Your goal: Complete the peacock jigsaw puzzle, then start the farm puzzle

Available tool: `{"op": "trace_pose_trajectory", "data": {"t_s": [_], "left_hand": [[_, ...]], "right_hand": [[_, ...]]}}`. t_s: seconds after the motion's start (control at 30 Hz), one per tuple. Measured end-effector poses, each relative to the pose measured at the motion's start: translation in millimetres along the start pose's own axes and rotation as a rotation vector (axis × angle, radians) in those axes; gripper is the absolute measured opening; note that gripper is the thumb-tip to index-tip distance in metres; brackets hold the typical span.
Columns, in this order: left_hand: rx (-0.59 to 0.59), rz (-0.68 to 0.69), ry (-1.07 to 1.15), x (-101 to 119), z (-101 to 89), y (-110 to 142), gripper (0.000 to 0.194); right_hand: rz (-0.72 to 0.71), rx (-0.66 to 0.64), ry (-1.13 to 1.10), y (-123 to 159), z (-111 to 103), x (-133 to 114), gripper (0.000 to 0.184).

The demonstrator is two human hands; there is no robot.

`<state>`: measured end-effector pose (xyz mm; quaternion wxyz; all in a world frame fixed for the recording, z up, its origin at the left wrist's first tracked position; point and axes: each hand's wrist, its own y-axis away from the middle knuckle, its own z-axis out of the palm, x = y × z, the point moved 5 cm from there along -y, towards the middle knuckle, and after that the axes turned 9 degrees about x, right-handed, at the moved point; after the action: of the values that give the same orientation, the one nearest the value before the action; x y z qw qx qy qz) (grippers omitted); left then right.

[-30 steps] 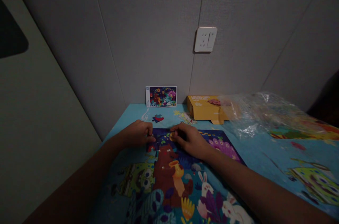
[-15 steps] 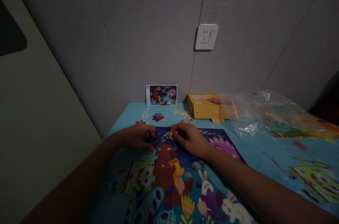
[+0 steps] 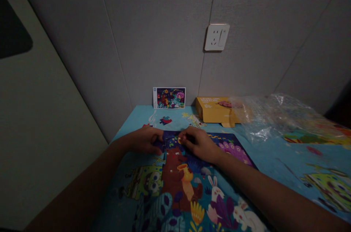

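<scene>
A partly assembled jigsaw puzzle (image 3: 175,181) lies before me, with a brown bear, white rabbits and yellow flowers on it. My left hand (image 3: 145,139) is at its upper left edge. Thumb and forefinger curve around a dark blue puzzle piece (image 3: 162,145) there; the other fingers are hidden. My right hand (image 3: 199,143) rests on the puzzle's top part, fingers curled and fingertips together beside a small yellow shape. Whether anything is between those fingertips is hidden. A loose red and blue puzzle piece (image 3: 165,120) lies beyond the hands.
A small picture card (image 3: 170,98) leans against the wall. Right of it are a yellow box (image 3: 214,111) and crumpled clear plastic (image 3: 263,118). A cartoon-printed blue cloth (image 3: 287,166) covers the table. A pale panel (image 3: 41,115) rises at left, and a socket (image 3: 216,37) is on the wall.
The whole view has shifted slightly, so everything sits a little further right. Both hands keep nearly the same place on the puzzle.
</scene>
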<state>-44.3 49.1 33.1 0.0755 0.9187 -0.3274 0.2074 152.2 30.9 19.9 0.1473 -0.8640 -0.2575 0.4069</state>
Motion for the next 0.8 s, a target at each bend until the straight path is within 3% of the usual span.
{"op": "trace_pose_trajectory", "data": {"t_s": [0.27,0.37,0.43,0.47,0.6,0.7,0.8], "left_hand": [[0.059,0.013,-0.038,-0.5,-0.5,-3.3,0.037],[0.285,-0.097,-0.189,-15.3,-13.5,-6.9,0.031],[0.461,-0.287,-0.325,-34.2,-24.5,-4.8,0.031],[0.493,-0.388,-0.383,-43.9,-27.1,-2.7,0.032],[0.433,-0.52,-0.423,-63.4,-23.4,2.0,0.039],[0.378,-0.53,-0.406,-61.2,-19.1,3.0,0.046],[0.354,-0.544,-0.383,-55.8,-19.3,2.3,0.041]], "right_hand": [[0.005,-0.007,0.002,0.1,1.8,3.1,0.012],[0.011,-0.009,0.006,0.4,1.7,3.8,0.013],[0.012,-0.008,0.005,0.4,1.5,3.8,0.012],[0.009,-0.008,0.004,0.4,1.6,3.6,0.013],[-0.009,-0.004,-0.001,0.3,1.7,2.7,0.016],[-0.01,0.0,-0.005,0.3,1.6,2.8,0.017],[-0.009,-0.004,-0.002,0.2,1.4,2.5,0.016]]}}
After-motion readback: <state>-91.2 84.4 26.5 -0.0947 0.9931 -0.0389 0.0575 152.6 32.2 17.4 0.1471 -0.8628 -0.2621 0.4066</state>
